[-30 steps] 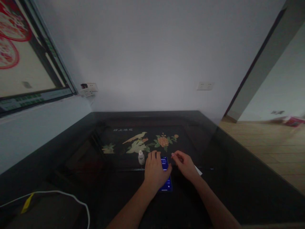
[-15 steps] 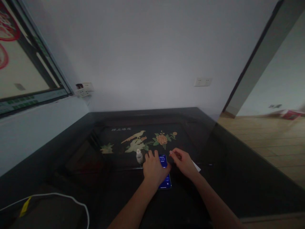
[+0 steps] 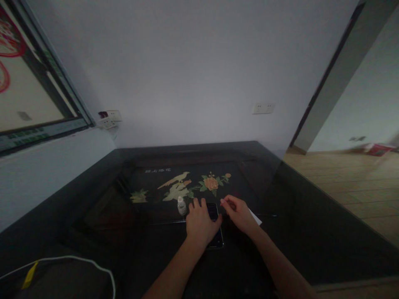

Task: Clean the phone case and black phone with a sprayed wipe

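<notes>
A smartphone [image 3: 218,240] with a dark screen lies face up on the glossy black table [image 3: 149,257]. My left hand [image 3: 201,222] spans it, fingers at the left side and thumb at the right edge, holding it against the tabletop. My right hand [image 3: 237,209] is just right of the phone's top end, thumb and forefinger pinched together; whatever is between them is too small to make out. Partly hidden behind my right wrist is a white piece, perhaps paper [image 3: 255,217]. A small clear bottle with a white cap [image 3: 181,206] stands upright beside my left fingertips.
Bird and flower decoration [image 3: 211,183] covers the table's middle. A white cable [image 3: 90,261] with a yellow tag [image 3: 30,275] curves across the lower left. The wall behind carries sockets [image 3: 263,109], and a window [image 3: 34,83] is at the left.
The phone's screen has gone from lit blue to dark. Both hands keep nearly the same pose, and the view has shifted slightly.
</notes>
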Tool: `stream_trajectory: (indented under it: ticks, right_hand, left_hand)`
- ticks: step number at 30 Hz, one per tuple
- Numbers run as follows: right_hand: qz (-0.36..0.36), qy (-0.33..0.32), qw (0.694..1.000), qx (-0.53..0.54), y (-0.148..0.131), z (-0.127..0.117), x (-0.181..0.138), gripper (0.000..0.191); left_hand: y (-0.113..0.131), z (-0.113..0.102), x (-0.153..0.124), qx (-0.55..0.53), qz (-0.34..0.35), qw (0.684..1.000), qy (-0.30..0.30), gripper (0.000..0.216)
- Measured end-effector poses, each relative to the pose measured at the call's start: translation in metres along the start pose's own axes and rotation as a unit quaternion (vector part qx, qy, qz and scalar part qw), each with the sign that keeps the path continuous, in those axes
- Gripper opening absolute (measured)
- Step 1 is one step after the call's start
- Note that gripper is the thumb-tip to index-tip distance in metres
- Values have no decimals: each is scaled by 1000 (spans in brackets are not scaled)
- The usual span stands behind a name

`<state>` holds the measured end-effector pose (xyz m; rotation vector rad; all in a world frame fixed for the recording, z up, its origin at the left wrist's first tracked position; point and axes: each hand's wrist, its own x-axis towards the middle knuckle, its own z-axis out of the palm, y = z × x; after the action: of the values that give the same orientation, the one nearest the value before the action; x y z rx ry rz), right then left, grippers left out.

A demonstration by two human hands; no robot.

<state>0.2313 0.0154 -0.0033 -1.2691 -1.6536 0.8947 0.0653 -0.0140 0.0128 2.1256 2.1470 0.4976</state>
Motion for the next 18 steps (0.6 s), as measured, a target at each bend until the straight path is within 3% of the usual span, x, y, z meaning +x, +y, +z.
stream_trajectory:
  ticks: [10, 18]
  right_hand:
    - [8, -16, 1000, 4, 2, 1, -2, 32]
    - [13, -24, 999, -24, 1, 0, -3, 33]
  left_hand:
    - [-10, -1, -2, -9, 14, 1000, 4, 54]
    - [-10, -8, -4, 0, -7, 1000, -13, 61]
